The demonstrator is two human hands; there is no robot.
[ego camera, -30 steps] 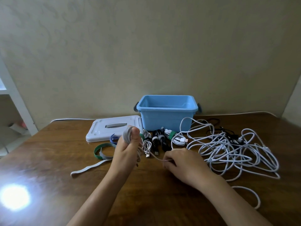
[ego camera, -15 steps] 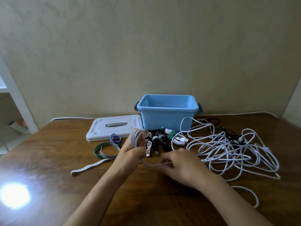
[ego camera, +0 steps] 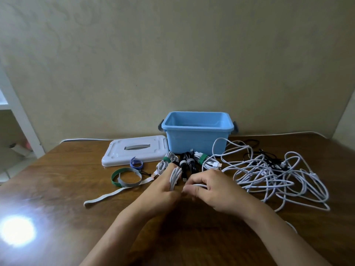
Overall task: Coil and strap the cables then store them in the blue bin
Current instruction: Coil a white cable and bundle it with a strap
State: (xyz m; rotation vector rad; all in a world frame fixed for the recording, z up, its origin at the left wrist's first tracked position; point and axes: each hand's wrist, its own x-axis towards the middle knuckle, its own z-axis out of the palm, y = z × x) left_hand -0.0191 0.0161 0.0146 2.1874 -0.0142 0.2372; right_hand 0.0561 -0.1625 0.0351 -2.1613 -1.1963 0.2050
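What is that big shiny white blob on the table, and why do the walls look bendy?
In the head view, the blob is glare: a light reflecting off the glossy wooden table, washing out the wood there. Also in the head view, the wide-angle lens curves straight lines near the edges, like the white frame at left. The hands look slightly soft, the blue bin sharper.

The left hand (ego camera: 163, 191) has been lowered toward the table, and the white coil (ego camera: 174, 178) held in it has been tipped from upright to slanted. The right hand (ego camera: 213, 189) has been brought up against the left, the slack between them taken up.
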